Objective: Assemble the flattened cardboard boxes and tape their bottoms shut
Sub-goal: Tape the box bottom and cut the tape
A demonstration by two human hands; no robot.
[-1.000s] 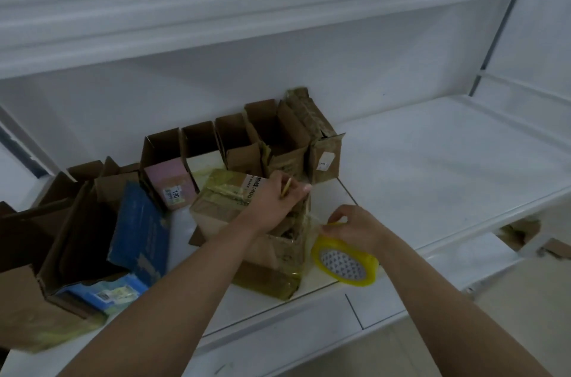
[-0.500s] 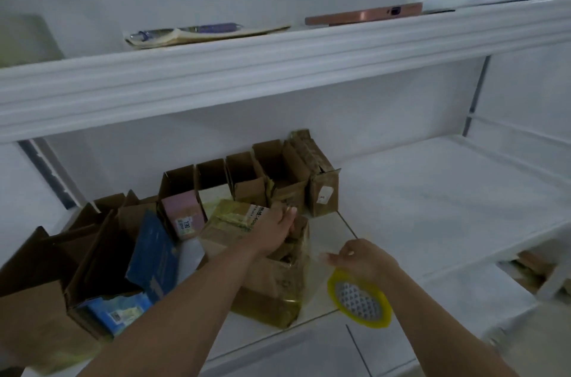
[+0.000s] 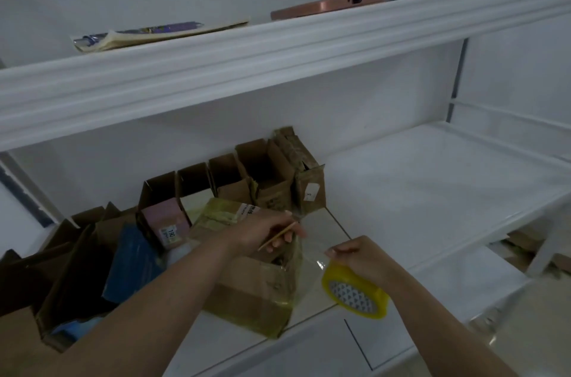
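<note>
Your body on view: two bare forearms, each ending in a bare hand, the left hand [image 3: 262, 233] and the right hand [image 3: 360, 257]. No sleeve shows on either arm up to the bottom edge of the view, and you wear no glove, watch, ring or band where the wrists and fingers can be seen. Fingernails short, unpainted as far as the blur allows.

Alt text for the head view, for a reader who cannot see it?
A person's right hand holds a yellow tape roll, clear tape stretched to a cardboard box on a white shelf; the left hand grips a thin stick above it.
</note>
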